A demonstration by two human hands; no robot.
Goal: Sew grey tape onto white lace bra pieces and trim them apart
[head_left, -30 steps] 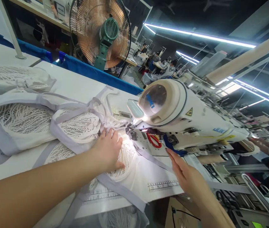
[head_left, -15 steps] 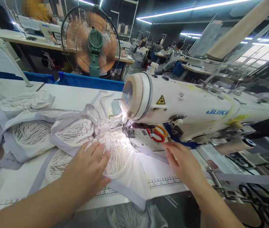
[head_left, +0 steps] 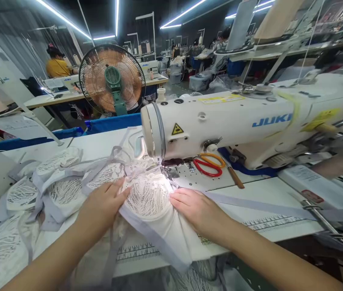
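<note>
A white lace garment piece [head_left: 147, 196] with grey binding tape lies under the needle of a white sewing machine [head_left: 234, 121]. My left hand [head_left: 104, 204] rests flat on the lace at its left side, fingers stretched toward the needle. My right hand [head_left: 194, 208] lies flat on the white fabric just right of the needle area, fingers pointing left. Neither hand grips anything. The machine's lamp lights the cloth between the two hands.
More lace pieces with grey straps [head_left: 53, 184] are heaped at the left of the table [head_left: 250, 194]. Red and orange scissors [head_left: 209, 165] lie on the machine bed. A grey tape [head_left: 265, 206] runs off to the right. A fan [head_left: 112, 81] stands behind; people work at far tables.
My right hand has moved left from beside the machine bed onto the fabric by the needle. My left hand stays on the lace. The view has swung to the left and up.
</note>
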